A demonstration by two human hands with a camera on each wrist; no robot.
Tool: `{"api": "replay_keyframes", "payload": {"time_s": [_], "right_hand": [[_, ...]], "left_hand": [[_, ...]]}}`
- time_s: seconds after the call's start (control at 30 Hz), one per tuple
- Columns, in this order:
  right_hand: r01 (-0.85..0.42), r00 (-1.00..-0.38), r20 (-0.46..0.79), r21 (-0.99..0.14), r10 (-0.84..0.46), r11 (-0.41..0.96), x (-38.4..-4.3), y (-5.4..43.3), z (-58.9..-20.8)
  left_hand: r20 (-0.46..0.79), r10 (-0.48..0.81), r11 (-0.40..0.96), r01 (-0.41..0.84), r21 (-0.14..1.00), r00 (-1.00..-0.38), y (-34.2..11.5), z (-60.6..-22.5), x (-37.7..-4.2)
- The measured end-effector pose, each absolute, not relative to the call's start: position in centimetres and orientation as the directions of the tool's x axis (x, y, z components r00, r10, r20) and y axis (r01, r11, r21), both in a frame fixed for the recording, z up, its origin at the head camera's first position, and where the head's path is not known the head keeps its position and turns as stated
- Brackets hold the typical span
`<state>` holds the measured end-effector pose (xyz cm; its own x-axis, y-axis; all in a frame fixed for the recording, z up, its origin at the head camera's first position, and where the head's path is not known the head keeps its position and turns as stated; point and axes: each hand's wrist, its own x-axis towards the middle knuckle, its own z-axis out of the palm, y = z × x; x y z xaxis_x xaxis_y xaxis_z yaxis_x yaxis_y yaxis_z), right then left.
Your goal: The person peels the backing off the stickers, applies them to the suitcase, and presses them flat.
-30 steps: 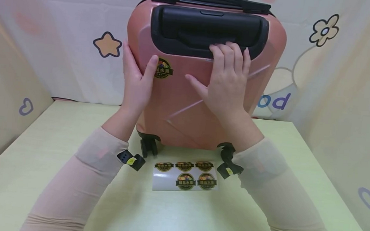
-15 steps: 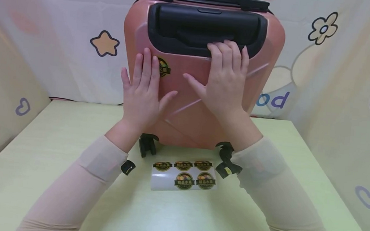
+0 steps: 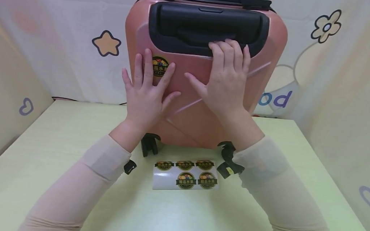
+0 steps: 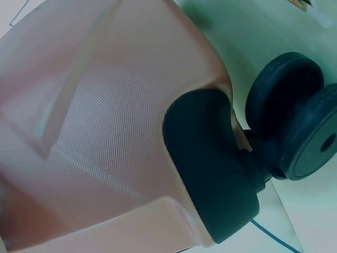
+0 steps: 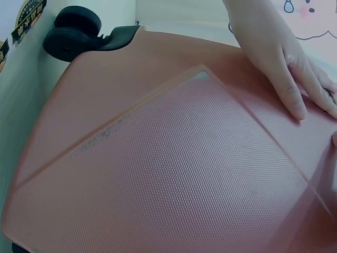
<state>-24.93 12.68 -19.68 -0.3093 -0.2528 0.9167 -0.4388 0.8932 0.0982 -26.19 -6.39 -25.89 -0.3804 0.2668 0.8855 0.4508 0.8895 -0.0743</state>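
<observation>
At the far left, an orange five-pointed star with a dark outline [image 3: 106,43] is printed on the pale backdrop [image 3: 71,74]. Next comes the left hand [image 3: 145,99], open, its fingers spread and straight, lying against the left part of the front of a glossy salmon-pink hard-shell suitcase [image 3: 184,128]. Between its middle and index fingers shows a round black-and-gold sticker with coloured fruit and Chinese lettering [image 3: 159,65], its right edge partly hidden by the index finger. The suitcase stands upright near the back of the pale yellow-green table [image 3: 180,216], a black double-wheeled caster [image 3: 150,145] below its lower left corner. In front of it, on the tabletop, lies a glossy white sheet [image 3: 163,182] with five similar stickers, three above two. Farther right, the right hand [image 3: 228,82] rests with bent fingertips at the lower edge of the black plastic handle panel [image 3: 208,21], its thumb stretched out toward the left, not closed around anything. At the far right, a cream flower with a dark outline [image 3: 327,26] decorates the backdrop.
</observation>
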Motion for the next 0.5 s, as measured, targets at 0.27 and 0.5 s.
{"api": "replay_keyframes", "payload": {"time_s": [0.27, 0.5], "right_hand": [[-0.440, -0.308, 0.917, 0.097, -0.252, 0.893, -24.92, 12.70, -19.66], [-0.438, -0.308, 0.917, 0.099, -0.253, 0.894, -24.90, 12.81, -19.74]], "left_hand": [[0.870, 0.293, 0.878, 0.472, -0.080, -0.398, -6.41, -25.98, -26.03], [0.844, 0.143, 0.918, 0.388, 0.082, -0.518, -6.71, -25.96, -25.52]]}}
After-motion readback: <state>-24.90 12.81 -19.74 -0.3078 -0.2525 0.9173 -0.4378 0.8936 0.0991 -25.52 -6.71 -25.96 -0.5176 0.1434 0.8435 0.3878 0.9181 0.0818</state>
